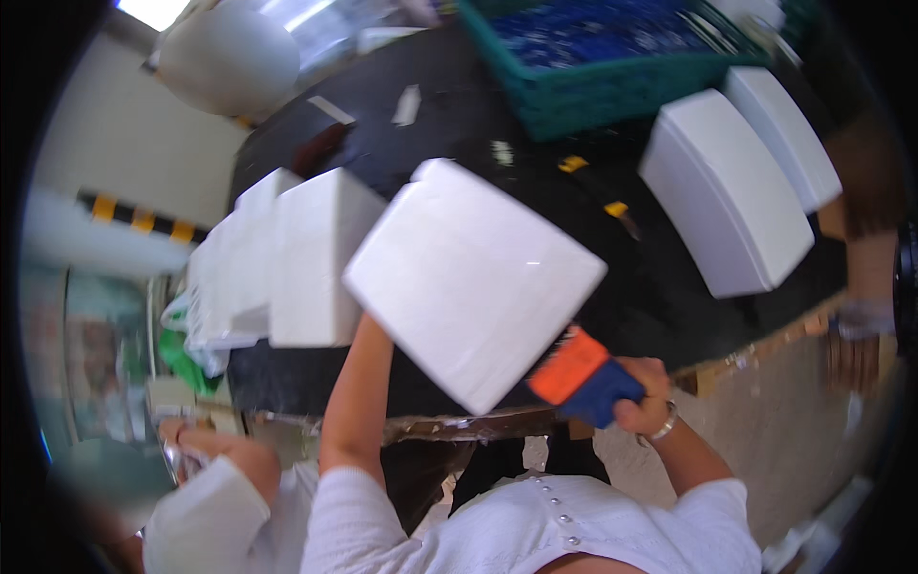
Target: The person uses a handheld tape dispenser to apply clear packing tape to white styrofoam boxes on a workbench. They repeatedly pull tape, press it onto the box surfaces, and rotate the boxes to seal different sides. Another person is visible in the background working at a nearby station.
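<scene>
A white box [477, 287], tilted cornerwise, is above the near part of the black table [445, 136]. My left forearm reaches up behind it; the box hides my left hand, so its grip cannot be seen. At the box's lower right edge, my right hand [645, 398] grips an orange and blue tool [588, 377] with a dark edge against or close to the box. A row of white boxes [308, 265] stands on the table to the left. Beyond my right hand lies a yellow and black utility knife [595, 188].
A green plastic crate [581, 100] holding blue items is at the table's far side. Two white blocks [731, 194] stand on the right. White scraps [407, 105] lie near the far left. A co-worker's arm [222, 466] is at lower left.
</scene>
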